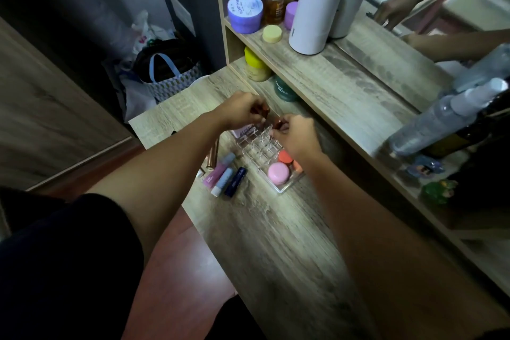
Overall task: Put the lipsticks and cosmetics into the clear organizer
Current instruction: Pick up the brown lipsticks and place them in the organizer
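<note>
The clear organizer [256, 147] sits on the wooden desk [276, 229], its grid slots see-through. A pink round jar [278, 172] and orange round jars [285, 158] rest in its near tray. My left hand [240, 110] holds a dark red lipstick piece [264, 109] above the organizer's far end. My right hand [295, 135] pinches a reddish lipstick piece [278, 122] right beside it. Left of the organizer lie a pink tube [216, 171], a light blue stick [222, 181], a navy tube [235, 181] and a rose-gold tube [213, 156].
A shelf [345, 85] above the desk carries a white cylinder [314, 8], a purple jar [244, 13], bottles and a yellow puck. A mirror stands at the right, with a spray bottle [447, 116] before it. Bags lie on the floor at the left [165, 74].
</note>
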Available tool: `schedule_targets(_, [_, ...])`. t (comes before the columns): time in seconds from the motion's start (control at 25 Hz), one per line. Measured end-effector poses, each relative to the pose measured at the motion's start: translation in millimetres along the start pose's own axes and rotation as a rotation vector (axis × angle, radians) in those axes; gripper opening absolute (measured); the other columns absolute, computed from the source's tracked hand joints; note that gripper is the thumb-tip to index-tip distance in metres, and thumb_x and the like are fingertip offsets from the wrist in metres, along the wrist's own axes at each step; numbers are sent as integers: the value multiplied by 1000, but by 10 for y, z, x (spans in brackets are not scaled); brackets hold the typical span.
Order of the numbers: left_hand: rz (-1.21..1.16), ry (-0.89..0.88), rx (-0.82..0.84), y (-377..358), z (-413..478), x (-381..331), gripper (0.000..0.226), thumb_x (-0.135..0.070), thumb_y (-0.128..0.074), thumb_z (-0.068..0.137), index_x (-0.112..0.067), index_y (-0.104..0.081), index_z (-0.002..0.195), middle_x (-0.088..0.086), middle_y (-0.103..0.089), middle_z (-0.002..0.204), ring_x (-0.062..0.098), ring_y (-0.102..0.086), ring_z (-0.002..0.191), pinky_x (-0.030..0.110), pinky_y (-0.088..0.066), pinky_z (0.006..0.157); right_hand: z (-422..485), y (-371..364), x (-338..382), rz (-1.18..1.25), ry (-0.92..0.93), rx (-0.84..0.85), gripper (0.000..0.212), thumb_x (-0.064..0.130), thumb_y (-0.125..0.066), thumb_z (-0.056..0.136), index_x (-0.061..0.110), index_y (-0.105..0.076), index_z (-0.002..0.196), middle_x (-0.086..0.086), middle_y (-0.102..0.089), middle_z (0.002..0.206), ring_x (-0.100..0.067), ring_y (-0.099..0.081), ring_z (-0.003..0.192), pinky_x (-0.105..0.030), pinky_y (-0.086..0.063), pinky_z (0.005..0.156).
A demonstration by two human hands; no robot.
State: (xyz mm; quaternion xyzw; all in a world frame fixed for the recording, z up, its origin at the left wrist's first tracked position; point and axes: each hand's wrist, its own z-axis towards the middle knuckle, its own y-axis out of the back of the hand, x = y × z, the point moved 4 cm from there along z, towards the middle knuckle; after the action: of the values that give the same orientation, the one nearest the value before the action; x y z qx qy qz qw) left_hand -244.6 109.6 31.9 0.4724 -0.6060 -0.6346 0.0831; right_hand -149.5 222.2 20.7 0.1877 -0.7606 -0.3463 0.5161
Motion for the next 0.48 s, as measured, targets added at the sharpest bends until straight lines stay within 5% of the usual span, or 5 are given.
schedule_targets(0.48, [-13,38,10,137,-116,36,42,-6,-69,76,-7,-58,117,11,-71,109,22,-68,95,24,-46,83,-198,178,87,18,-28,-73,43,14,-74,78,5,-57,117,-11,-66,99,-21,-62,95,-39,-55,92])
